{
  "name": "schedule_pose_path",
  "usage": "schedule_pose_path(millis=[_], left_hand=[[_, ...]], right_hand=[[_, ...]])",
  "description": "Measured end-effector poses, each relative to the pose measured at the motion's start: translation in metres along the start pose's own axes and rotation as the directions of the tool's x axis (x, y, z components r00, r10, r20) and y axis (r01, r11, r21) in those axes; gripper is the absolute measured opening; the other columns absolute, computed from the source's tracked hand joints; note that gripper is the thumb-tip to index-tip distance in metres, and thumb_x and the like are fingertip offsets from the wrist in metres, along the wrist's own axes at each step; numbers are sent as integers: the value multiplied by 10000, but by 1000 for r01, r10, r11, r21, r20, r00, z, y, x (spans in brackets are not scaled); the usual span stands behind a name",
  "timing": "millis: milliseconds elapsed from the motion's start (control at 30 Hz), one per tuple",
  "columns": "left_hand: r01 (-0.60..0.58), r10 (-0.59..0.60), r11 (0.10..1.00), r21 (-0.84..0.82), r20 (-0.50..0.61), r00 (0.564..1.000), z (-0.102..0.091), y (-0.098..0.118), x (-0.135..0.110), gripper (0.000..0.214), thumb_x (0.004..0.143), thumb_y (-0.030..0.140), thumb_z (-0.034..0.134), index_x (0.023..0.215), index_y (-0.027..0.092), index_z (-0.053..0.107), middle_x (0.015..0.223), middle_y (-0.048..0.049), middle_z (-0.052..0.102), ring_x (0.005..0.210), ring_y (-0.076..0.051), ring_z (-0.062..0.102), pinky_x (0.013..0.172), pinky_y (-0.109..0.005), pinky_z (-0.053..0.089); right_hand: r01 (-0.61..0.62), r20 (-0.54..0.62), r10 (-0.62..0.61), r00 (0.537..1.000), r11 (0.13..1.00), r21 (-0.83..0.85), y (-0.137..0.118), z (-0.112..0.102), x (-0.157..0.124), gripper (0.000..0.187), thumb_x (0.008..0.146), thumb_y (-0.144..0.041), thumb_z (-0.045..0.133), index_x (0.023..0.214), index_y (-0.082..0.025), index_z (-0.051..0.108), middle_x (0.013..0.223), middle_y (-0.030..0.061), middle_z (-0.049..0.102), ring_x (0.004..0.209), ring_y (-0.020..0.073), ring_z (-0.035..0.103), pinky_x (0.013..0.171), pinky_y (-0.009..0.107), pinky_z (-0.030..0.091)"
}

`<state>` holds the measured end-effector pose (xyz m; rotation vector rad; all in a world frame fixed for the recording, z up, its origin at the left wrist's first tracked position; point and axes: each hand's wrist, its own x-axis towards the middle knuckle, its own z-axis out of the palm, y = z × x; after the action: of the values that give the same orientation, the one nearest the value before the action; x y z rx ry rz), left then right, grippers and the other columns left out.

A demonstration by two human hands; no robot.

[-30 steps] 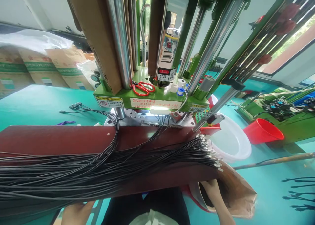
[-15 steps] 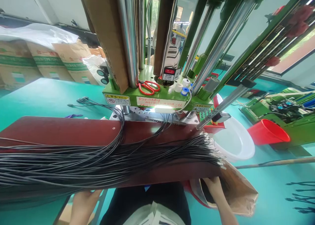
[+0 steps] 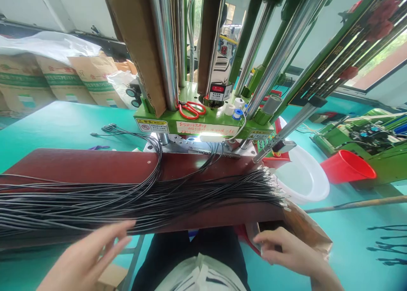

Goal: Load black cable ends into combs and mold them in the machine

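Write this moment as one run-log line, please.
left hand: open, near black cables; right hand: loosely curled, near brown paper bag; black cables: on reddish-brown board; red-handled scissors: on green machine

A lamp (image 3: 211,137) glares mid-view, a window (image 3: 377,63) glows upper right, and edges stretch.

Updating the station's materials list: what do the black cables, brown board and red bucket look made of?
Black cables: probably plastic or rubber jackets, satin, from the smooth dark surface and soft highlights; their silvery ends look metallic.
Brown board: possibly laminate or coated wood; smooth, semi-gloss, with a bright reflection.
Red bucket: likely plastic, satin, from its even bright colour and smooth wall.
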<state>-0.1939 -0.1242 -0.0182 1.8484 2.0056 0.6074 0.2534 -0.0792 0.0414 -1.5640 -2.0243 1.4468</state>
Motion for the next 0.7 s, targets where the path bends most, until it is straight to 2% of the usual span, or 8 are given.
schedule_pose_path(millis=[33, 100, 167, 233, 300, 400, 500, 700], left_hand=[[-95, 96, 995, 25, -19, 995, -4, 12, 19, 437, 748, 582, 443, 977, 265, 637, 904, -5, 666, 779, -175, 597, 721, -233, 456], [-231, 243, 962, 147, -72, 967, -3, 37, 61, 402, 828, 491, 383, 1001, 215, 617, 932, -44, 646, 869, -200, 559, 792, -282, 426], [-341, 360, 901, 268, -26, 932, 5, 57, 95, 369, 854, 436, 366, 972, 196, 620, 920, -53, 637, 876, -212, 535, 795, -310, 414], [-418, 425, 843, 338, 56, 903, 16, 69, 117, 343, 874, 384, 345, 903, 190, 626, 881, -52, 626, 855, -202, 533, 759, -297, 413], [-442, 432, 814, 377, 114, 894, 25, 73, 126, 352, 894, 332, 304, 831, 179, 615, 829, -49, 607, 819, -180, 543, 709, -268, 408], [-452, 422, 803, 389, 163, 892, 31, 72, 128, 348, 902, 319, 282, 815, 163, 580, 800, -40, 579, 757, -155, 556, 638, -244, 394], [-488, 455, 800, 349, 179, 872, 36, 73, 130, 325, 895, 332, 297, 813, 162, 562, 787, -30, 563, 679, -134, 550, 591, -231, 383], [-519, 503, 819, 246, 130, 855, 48, 90, 143, 300, 874, 330, 323, 789, 177, 566, 750, -25, 560, 653, -119, 545, 601, -212, 393]], right_hand=[[90, 42, -90, 995, 996, 9, -13, 3, 5, 226, 764, -269, 558, 952, -211, 670, 637, -1, 657, 558, 150, 599, 553, 260, 496], [271, -139, -281, 950, 959, -86, -32, 12, 22, 251, 799, -246, 522, 1023, -207, 629, 791, 31, 671, 719, 168, 622, 689, 304, 510], [371, -309, -460, 833, 877, -305, -41, 22, 45, 309, 796, -233, 533, 1100, -198, 579, 1019, 81, 634, 960, 212, 576, 858, 387, 459], [410, -332, -601, 727, 768, -493, -41, 29, 69, 373, 800, -244, 536, 1167, -180, 526, 1162, 112, 560, 1132, 241, 465, 955, 445, 379], [401, -291, -665, 688, 682, -611, -38, 32, 89, 427, 812, -285, 530, 1215, -152, 480, 1217, 131, 515, 1209, 249, 381, 1002, 465, 320], [324, -210, -642, 738, 610, -723, -36, 32, 110, 584, 805, -449, 518, 1272, -116, 415, 1277, 160, 455, 1238, 274, 330, 1032, 479, 260], [290, -128, -604, 787, 545, -787, -37, 30, 125, 711, 760, -617, 464, 1279, -134, 411, 1222, 154, 486, 1169, 285, 391, 1025, 477, 253], [208, -126, -555, 822, 499, -841, -30, 22, 132, 647, 760, -681, 358, 1049, -138, 560, 874, 102, 536, 851, 245, 491, 786, 399, 421]])
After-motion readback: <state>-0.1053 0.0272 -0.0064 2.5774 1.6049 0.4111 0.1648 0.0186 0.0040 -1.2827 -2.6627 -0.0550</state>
